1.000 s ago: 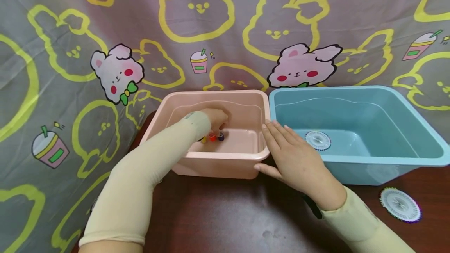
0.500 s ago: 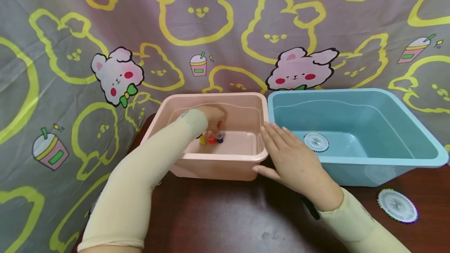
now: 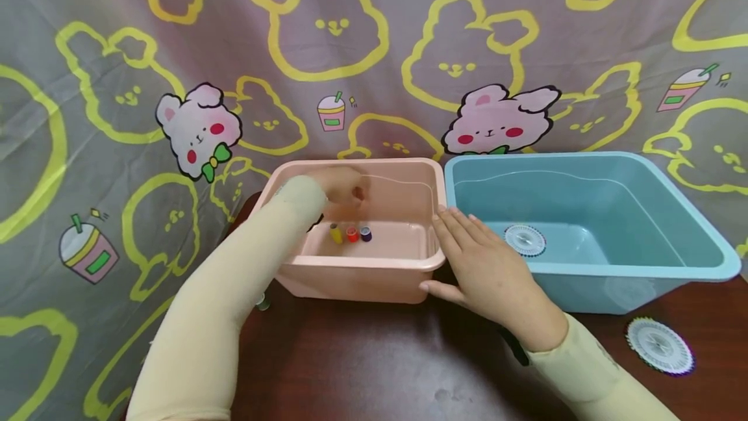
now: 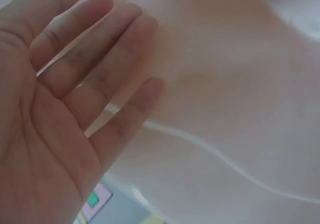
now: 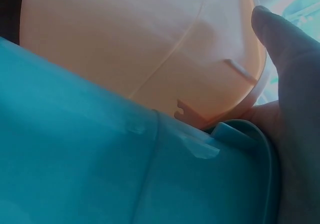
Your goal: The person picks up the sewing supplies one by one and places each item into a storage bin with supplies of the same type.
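My left hand [image 3: 345, 186] hovers inside the pink bin [image 3: 350, 262], near its back wall. In the left wrist view its palm faces the camera, fingers nearly straight and holding nothing. Below it on the bin floor stand three small thread spools: a yellow spool [image 3: 336, 233], a red spool [image 3: 352, 234] and a dark blue spool [image 3: 366, 233]. A dark thing [image 3: 316, 221] beside them is partly hidden by the left sleeve. Straight-fingered, my right hand [image 3: 487, 271] rests on the pink bin's right rim, where it meets the blue bin [image 3: 631, 270].
A pin wheel [image 3: 524, 240] lies in the blue bin. On the dark table [image 3: 374, 356], another pin wheel [image 3: 660, 345] lies at the right. A small spool-like item [image 3: 262, 303] stands left of the pink bin. A patterned curtain [image 3: 374, 44] hangs behind both bins.
My left hand has moved left and away from the spools, which now show more fully. The small item left of the pink bin has come into view. My right hand stays at the rim.
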A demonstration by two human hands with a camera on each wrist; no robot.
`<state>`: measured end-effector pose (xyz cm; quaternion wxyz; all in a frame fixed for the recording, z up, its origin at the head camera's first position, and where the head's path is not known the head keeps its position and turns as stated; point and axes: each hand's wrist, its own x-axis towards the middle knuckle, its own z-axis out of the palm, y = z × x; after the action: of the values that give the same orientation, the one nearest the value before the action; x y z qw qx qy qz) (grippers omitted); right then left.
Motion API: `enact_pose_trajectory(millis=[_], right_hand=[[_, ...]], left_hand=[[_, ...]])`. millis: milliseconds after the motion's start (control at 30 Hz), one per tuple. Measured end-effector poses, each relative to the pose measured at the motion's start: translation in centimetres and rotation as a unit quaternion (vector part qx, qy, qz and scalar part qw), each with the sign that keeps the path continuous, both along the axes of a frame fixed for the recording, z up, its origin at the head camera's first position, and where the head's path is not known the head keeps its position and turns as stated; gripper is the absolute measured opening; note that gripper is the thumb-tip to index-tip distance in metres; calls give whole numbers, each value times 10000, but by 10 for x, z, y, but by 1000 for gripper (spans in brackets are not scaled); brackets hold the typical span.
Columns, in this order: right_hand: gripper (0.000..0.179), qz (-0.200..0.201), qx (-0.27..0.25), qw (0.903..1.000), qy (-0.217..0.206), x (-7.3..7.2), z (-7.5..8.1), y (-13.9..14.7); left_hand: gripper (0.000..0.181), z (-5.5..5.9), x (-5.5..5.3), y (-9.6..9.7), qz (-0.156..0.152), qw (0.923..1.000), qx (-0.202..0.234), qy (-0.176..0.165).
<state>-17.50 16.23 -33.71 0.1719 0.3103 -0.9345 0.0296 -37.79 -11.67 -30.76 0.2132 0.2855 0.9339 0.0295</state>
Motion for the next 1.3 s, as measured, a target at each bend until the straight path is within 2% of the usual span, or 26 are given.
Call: enact_pose_trajectory(millis=[167,267,433,633,767,867,1000,1300], right_hand=[[98,16,-60,10000,-69,0,-1,0],[98,-8,-96,9999,-120,1,-1,1],[99,-50,-147,9998,-141,1,-2,2],[99,-9,-158,9999,-49,0,-2,2],[99,19,-176,9998,-29,-1,-2,2],[101,15,-169,9999,-8,-1,-2,1],[102,13,-159,9999,16,-2,-3,1],[103,65,-202,9998,26,-1,-4,0]], left_hand=[[25,22,9,-8,-347,9985,305,296],[27,42,19,-9,-334,9966,567,492],[27,67,33,-13,-114,9902,1155,776],[23,78,47,-22,156,9764,1767,1232],[23,80,61,-28,509,9603,2262,1551],[22,79,73,-30,755,9433,2659,1836],[20,77,88,-32,874,9217,3103,2155],[19,69,129,-36,1343,8838,3788,2393]])
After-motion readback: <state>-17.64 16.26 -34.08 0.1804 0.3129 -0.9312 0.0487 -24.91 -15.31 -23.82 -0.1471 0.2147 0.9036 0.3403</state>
